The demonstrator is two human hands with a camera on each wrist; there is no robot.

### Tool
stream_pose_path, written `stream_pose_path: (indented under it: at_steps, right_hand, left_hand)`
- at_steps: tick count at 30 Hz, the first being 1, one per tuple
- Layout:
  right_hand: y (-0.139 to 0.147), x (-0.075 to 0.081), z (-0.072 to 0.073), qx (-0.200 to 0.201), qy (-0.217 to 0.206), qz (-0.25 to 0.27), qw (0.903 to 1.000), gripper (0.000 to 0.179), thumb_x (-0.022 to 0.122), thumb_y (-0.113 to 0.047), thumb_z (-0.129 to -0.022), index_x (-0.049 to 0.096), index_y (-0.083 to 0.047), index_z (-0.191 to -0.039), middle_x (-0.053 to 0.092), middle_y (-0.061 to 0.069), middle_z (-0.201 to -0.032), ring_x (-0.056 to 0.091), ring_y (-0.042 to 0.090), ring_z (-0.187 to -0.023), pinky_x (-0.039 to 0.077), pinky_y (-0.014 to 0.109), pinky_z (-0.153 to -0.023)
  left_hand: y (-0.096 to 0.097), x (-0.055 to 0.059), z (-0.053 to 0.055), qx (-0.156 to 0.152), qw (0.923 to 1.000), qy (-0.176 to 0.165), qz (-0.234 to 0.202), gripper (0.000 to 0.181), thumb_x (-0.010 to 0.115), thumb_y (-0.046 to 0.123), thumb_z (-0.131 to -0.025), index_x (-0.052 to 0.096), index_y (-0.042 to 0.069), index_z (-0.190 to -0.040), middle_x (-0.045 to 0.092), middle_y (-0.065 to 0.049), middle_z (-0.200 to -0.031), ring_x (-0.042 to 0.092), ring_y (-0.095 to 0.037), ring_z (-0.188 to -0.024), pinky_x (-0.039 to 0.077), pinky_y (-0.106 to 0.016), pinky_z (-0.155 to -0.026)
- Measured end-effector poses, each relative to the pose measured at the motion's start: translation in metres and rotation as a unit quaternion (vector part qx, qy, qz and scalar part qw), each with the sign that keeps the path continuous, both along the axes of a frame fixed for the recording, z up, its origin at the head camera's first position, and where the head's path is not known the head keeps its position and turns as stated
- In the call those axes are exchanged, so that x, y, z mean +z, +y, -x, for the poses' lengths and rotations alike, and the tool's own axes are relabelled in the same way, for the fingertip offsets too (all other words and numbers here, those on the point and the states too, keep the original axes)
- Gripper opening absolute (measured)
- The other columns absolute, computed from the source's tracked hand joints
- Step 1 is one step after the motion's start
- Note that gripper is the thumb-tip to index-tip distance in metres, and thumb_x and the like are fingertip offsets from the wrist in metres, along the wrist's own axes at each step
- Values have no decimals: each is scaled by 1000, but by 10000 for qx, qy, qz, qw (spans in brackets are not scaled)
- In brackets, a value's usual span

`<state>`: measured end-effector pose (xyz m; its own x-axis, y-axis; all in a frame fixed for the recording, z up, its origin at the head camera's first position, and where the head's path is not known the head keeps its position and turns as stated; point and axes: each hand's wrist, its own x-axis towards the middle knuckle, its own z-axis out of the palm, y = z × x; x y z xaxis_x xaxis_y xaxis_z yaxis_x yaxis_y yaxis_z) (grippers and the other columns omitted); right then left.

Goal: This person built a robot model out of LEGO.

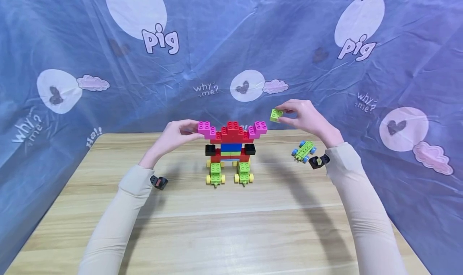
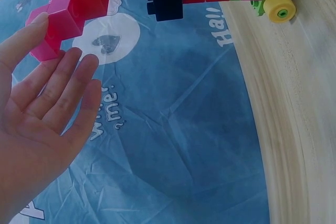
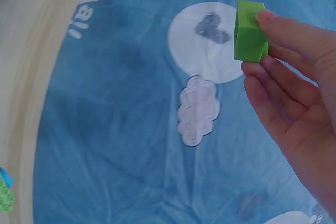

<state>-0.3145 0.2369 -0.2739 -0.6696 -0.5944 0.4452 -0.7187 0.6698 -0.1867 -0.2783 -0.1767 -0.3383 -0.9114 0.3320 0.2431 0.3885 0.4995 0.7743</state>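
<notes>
A built figure of toy bricks stands upright on the table (image 1: pixel 224 226), with a stepped red top (image 1: pixel 232 134), black side bricks (image 1: pixel 210 150) and green wheeled feet (image 1: pixel 215 173). Stepped pink arms rise at both sides. My left hand (image 1: pixel 171 137) pinches the pink brick (image 1: pixel 203 128) at the end of the left arm; the left wrist view shows the thumb on top and fingertips below it. Raised to the right of the figure, my right hand (image 1: pixel 305 115) holds a lime-green brick (image 1: pixel 276 115) between thumb and fingers, apart from the right pink arm (image 1: pixel 259 127).
A lime-green wheeled base (image 1: pixel 304 149) with blue wheels rests on the table at the right, below my right hand. Behind the table's back edge hangs a blue printed cloth (image 1: pixel 202 58), which also runs along both sides.
</notes>
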Motion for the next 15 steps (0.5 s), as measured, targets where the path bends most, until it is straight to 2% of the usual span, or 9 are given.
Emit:
stream_pose_path:
  at_steps: [4,15]
  right_hand:
    - [-7,9,-3,113,109,-2,9999,30,77,-8,-84,72,0,-112,74,15,-108,69,25,-90,58,43,-82]
    - [-42,28,-11,660,43,-125,9977,32,78,-11,-84,72,-3,-114,75,11,-109,68,21,-90,58,41,-81]
  left_hand:
    - [0,0,0,-9,10000,14,14,48,77,28,-87,65,6,-128,72,-16,-117,70,-28,-105,58,-43,-93]
    - [-1,-2,1,-7,10000,22,-12,48,78,29,-86,66,8,-127,73,-15,-116,71,-27,-104,59,-41,-91]
